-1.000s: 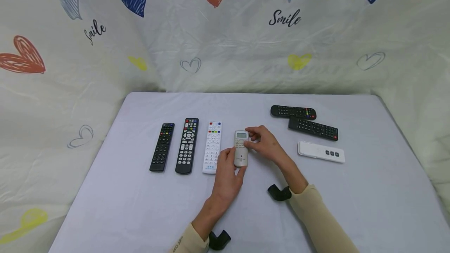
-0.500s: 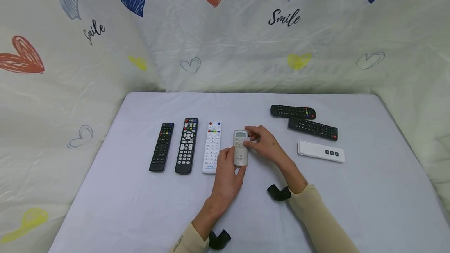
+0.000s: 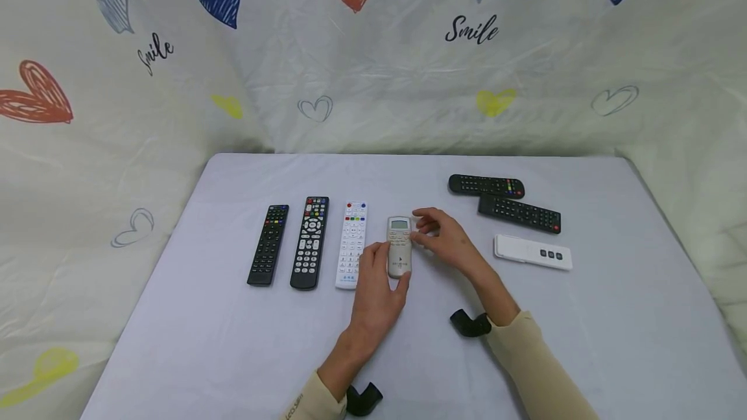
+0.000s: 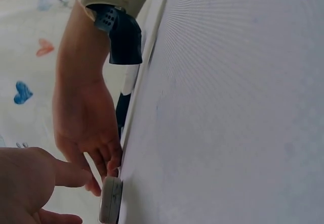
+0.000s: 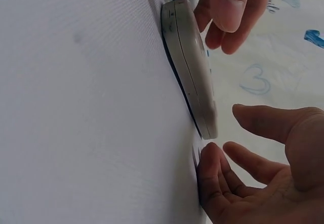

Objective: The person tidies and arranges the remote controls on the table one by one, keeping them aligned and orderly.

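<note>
A small pale-grey air-conditioner remote [image 3: 399,259] with a little display lies upright in line on the white table. My left hand [image 3: 373,300] holds its lower part, fingers along the left edge and thumb at the bottom right corner. Just off its upper right edge is my right hand [image 3: 448,242], thumb and fingers apart with nothing between them. In the right wrist view a gap shows between the right hand [image 5: 258,168] and the remote's end [image 5: 195,82]. A white remote [image 3: 352,238] lies left of the grey one, its lower right corner partly hidden by my left hand.
Further left lie a large black remote [image 3: 310,243] and a slimmer black remote [image 3: 268,245], roughly parallel. At right are a black remote [image 3: 487,186], another black remote [image 3: 519,214] touching or nearly touching it, and a white remote [image 3: 533,252]. A heart-printed curtain [image 3: 385,63] hangs behind the table.
My right hand has moved slightly right, away from the grey remote's upper edge that it was touching. The left hand and the remotes stay nearly where they were.
</note>
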`<action>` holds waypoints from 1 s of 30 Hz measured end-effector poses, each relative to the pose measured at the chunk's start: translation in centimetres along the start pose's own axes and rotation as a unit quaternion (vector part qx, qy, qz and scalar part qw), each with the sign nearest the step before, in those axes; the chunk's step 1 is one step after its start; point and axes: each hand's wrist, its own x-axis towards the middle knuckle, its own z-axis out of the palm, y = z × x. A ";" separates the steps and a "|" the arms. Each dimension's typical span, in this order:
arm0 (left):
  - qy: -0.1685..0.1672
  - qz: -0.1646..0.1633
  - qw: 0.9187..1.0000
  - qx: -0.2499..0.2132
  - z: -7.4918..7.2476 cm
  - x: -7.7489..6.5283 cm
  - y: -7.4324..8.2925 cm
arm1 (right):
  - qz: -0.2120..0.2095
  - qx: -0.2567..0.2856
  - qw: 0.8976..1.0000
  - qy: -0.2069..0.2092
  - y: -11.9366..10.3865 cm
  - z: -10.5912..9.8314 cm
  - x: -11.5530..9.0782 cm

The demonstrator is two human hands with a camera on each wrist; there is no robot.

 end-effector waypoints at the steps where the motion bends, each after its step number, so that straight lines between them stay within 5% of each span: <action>1: 0.004 0.002 1.000 0.002 0.0 0.0 0.1 | 0.001 0.001 1.000 0.002 0.0 -0.2 -0.1; 16: 0.051 0.132 0.990 -0.007 0.8 0.2 1.1 | -0.001 0.016 0.998 0.053 0.9 -2.6 -1.4; 30: 0.006 0.147 0.988 -0.033 1.8 0.6 1.9 | 0.026 0.022 0.994 0.102 1.2 -4.5 -2.7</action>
